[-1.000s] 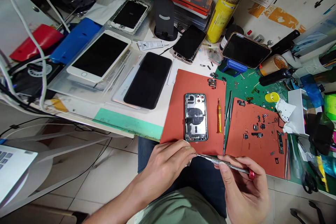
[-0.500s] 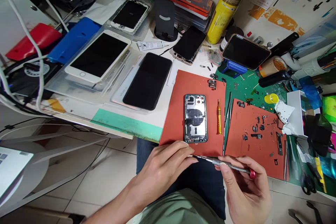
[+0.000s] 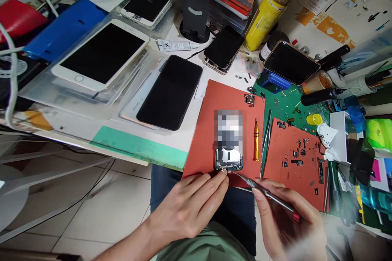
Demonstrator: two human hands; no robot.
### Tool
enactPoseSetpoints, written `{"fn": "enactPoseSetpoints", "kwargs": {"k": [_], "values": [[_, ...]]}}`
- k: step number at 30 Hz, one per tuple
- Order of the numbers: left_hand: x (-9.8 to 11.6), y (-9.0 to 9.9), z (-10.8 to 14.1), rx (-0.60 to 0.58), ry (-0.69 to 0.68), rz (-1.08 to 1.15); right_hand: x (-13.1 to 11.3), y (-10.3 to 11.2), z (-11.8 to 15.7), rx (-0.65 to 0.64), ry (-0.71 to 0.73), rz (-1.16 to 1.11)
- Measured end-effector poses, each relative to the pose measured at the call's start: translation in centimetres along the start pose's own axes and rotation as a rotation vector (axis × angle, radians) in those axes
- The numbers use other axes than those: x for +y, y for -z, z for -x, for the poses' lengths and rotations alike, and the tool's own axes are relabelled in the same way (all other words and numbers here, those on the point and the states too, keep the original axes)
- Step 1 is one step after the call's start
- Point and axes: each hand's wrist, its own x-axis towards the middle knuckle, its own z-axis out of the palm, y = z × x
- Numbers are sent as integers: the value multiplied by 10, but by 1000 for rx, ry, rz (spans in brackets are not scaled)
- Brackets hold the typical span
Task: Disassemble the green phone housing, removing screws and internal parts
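An opened phone housing (image 3: 229, 155) lies face up on the left red mat, its upper part pixelated. My left hand (image 3: 190, 202) is at its bottom edge, fingers close together and fingertips near the lower rim. Whether they pinch a small part is too fine to make out. Held in my right hand (image 3: 284, 216) is a thin grey screwdriver (image 3: 271, 197) with a red end cap. Its tip points left, just below the housing's bottom right corner. A gold screwdriver (image 3: 256, 140) and metal tweezers (image 3: 266, 142) lie right of the housing.
Small phone parts (image 3: 296, 154) are scattered over the right red mat (image 3: 280, 179). Behind stand a yellow can (image 3: 260, 24) and a phone on a blue stand (image 3: 274, 82). Several phones, among them a black phone (image 3: 171, 89), lie to the left.
My left fingertips have moved up from near the screwdriver tip to the housing's bottom edge. The screwdriver now slants more steeply, its tip raised towards the housing. The camera view has shifted.
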Motion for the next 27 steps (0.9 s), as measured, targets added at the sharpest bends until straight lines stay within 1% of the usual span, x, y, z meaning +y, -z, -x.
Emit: {"fn": "enactPoseSetpoints", "kwargs": {"k": [2,4,6,10,13,15,19,24,27], "values": [[1,-2,0,-5,3,-12,-2,-2,-3,-7,48,47],[3,-3,0,2,14,-17,-4,-4,-5,-3,62,73],[4,-3,-2,6,26,-16,-6,-6,-7,-14,58,83],[6,-1,-5,2,48,-28,-7,-7,-10,-89,24,90],[6,-1,-6,-3,45,-53,-8,-7,-12,-70,17,123],[7,-3,-6,18,41,-65,-8,-7,-14,-80,38,157],[9,-7,-5,69,50,-71,-7,-5,-18,-140,87,226],[9,-7,-5,74,47,-72,-11,-4,-20,-133,100,276],[9,-7,-6,74,45,-71,-13,-1,-26,-181,158,311]]}}
